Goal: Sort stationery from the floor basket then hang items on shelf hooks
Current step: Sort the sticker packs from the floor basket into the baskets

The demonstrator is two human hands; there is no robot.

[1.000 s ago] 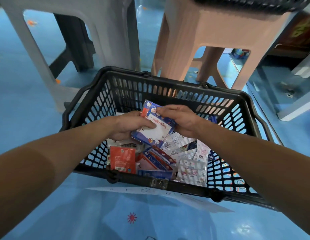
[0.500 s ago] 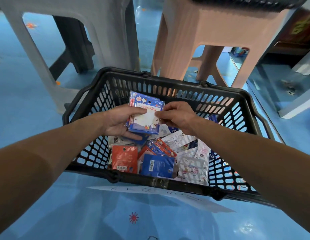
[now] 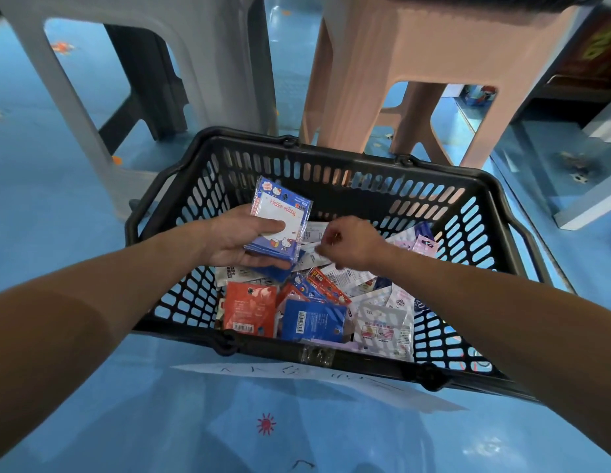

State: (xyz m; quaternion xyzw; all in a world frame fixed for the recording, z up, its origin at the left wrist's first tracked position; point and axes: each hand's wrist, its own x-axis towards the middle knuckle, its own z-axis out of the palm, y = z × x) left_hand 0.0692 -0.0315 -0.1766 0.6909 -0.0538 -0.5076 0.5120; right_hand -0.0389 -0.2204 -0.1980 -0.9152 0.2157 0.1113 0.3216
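The left thumb [image 3: 270,227] lies flat across the white face of a small stack of Hello Kitty notepad packs [image 3: 282,213], and the left fingers [image 3: 263,264] curl up beneath the stack's near edge, so the left hand [image 3: 234,242] grips the stack between thumb and fingers. The packs are tilted, their blue header pointing far and slightly left, and they are held above the left half of the basket's interior.

The right hand [image 3: 353,245] is just to the right of the stack, knuckles up, with its fingers bent down towards a white packet [image 3: 312,250] on the heap. The fingertips are blurred, so I cannot tell whether they pinch that packet or only touch it.

Both hands are inside the black plastic basket [image 3: 365,186], which sits on the blue floor [image 3: 58,206]. Loose stationery packets fill its bottom: a red packet [image 3: 249,310] at the near left, a blue packet with a barcode [image 3: 312,319] just right of it, a white packet with pink pictures [image 3: 382,324] further right, and lilac packets [image 3: 424,245] against the right wall.

A white paper strip [image 3: 348,378] lies on the floor along the basket's near rim. Beyond the far rim stand a grey plastic stool [image 3: 201,63] on the left and a pink plastic stool [image 3: 416,46] on the right.
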